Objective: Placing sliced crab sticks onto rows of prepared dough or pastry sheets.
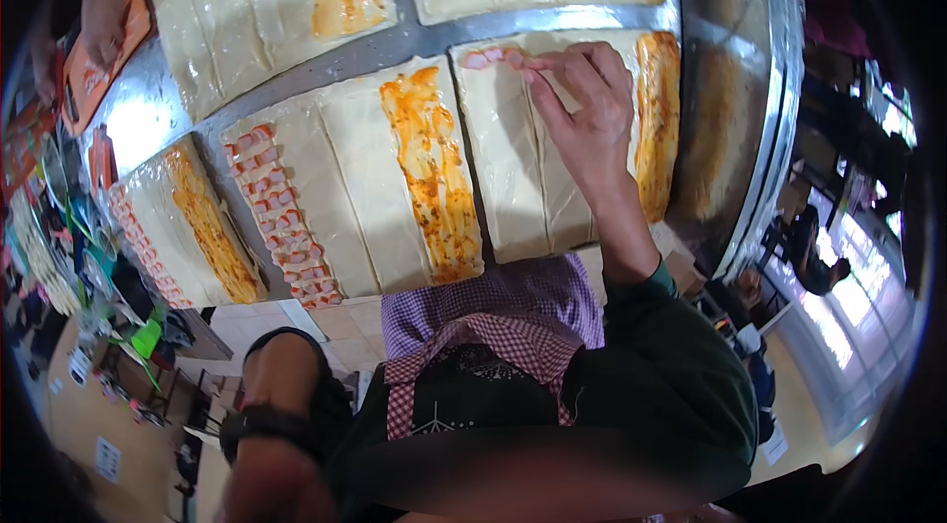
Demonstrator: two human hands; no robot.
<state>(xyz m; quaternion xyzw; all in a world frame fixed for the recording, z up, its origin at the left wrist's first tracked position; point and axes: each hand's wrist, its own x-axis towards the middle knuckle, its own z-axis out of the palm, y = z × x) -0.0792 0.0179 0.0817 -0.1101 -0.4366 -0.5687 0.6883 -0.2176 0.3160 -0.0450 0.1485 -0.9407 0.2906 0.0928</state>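
My right hand (589, 101) reaches over a sheet of pale dough (508, 148) near the right of the steel table. Its thumb and forefinger are pinched together at the end of a short row of pink-and-white slices (485, 58) along the dough's far left corner. The last slice touches the fingertips. Down the right side of this dough runs an orange sauce strip (656, 118). My left hand (276, 495) is raised close to the camera at the lower left, below a dark wristband. It is blurred, so its fingers cannot be made out.
A neighbouring dough sheet (360, 178) bears a column of pink slices (279, 217) and orange sauce. More dough sheets (222, 20) lie beyond and at the left. Another person's hand (102, 37) rests at an orange board (84, 89). The steel table's rim (760, 178) curves along the right.
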